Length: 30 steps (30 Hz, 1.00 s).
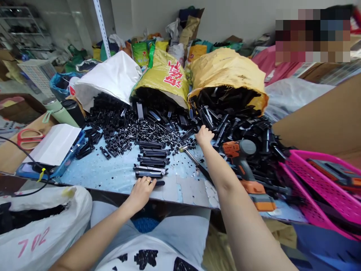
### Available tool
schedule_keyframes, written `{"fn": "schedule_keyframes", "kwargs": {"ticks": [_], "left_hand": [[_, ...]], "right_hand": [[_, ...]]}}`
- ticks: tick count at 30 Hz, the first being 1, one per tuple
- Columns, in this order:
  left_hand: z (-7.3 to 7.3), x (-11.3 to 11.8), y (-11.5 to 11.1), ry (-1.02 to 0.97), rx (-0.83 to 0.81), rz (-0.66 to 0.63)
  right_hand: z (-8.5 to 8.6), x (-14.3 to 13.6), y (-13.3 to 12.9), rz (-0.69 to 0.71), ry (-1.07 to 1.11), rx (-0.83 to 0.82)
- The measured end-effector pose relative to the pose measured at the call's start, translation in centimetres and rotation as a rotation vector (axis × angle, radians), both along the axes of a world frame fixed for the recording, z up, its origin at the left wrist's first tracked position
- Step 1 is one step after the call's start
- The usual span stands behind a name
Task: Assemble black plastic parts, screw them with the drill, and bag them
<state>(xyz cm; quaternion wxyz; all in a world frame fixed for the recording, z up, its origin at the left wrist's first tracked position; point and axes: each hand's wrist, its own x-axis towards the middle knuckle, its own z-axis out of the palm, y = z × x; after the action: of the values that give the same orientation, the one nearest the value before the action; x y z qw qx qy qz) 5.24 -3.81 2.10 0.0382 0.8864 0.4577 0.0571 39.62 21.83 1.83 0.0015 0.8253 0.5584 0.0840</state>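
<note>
At the table's front edge, my left hand (pixel 141 191) is closed on a slim black plastic part (pixel 160 183) that sticks out to its right. Just beyond it, several similar black parts (pixel 152 162) lie stacked in a row, one behind another. My right hand (pixel 204 135) reaches out to the near side of a heap of long black parts (pixel 222 130); its fingers are curled, and whatever they grip is hidden. Between my hands a hammer (pixel 194 158) lies on the table, partly behind my right forearm. Small black pieces with metal pins (pixel 135 131) are heaped in the middle.
White (pixel 109 75), yellow-green (pixel 160 81) and orange-yellow (pixel 228 69) sacks spill black parts at the back. An orange-grey power tool (pixel 245 165) and a pink basket (pixel 324 188) stand right. Scissors (pixel 29 138) and a blue tray (pixel 59 167) lie left. A person is at the far right.
</note>
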Motion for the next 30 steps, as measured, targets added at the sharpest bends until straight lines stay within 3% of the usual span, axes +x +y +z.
{"fn": "schedule_keyframes", "kwargs": {"ticks": [3, 8, 14, 18, 21, 23, 25, 28, 30], "left_hand": [[-0.2, -0.3, 0.0, -0.08, -0.034, 0.03], [-0.8, 0.2, 0.3, -0.075, -0.084, -0.027], [-1.5, 0.6, 0.8, -0.051, -0.103, -0.023], [-1.0, 0.3, 1.0, -0.08, -0.154, 0.009], [-0.8, 0.1, 1.4, -0.122, -0.18, 0.014], [-1.0, 0.0, 1.5, -0.137, -0.178, 0.015], [-1.3, -0.3, 1.5, -0.133, -0.163, 0.002], [-1.5, -1.1, 1.2, -0.111, -0.139, -0.044], [-1.6, -1.5, 1.0, -0.122, -0.133, -0.059]], "right_hand": [[0.9, 0.5, -2.9, 0.007, 0.008, 0.145], [1.5, 1.2, -5.5, 0.184, -0.03, 0.054], [0.4, 1.4, -2.6, 0.57, 0.035, -0.009], [0.5, 0.9, -0.9, 0.632, 0.121, 0.014], [1.5, -0.4, -1.3, 0.652, 0.183, 0.108], [2.8, -1.9, -2.9, 0.686, 0.311, 0.222], [4.2, -3.8, -5.7, 0.724, 0.436, 0.221], [6.0, -6.7, -11.8, 0.774, 0.42, -0.121], [6.5, -8.4, -16.2, 0.917, 0.372, -0.298]]}}
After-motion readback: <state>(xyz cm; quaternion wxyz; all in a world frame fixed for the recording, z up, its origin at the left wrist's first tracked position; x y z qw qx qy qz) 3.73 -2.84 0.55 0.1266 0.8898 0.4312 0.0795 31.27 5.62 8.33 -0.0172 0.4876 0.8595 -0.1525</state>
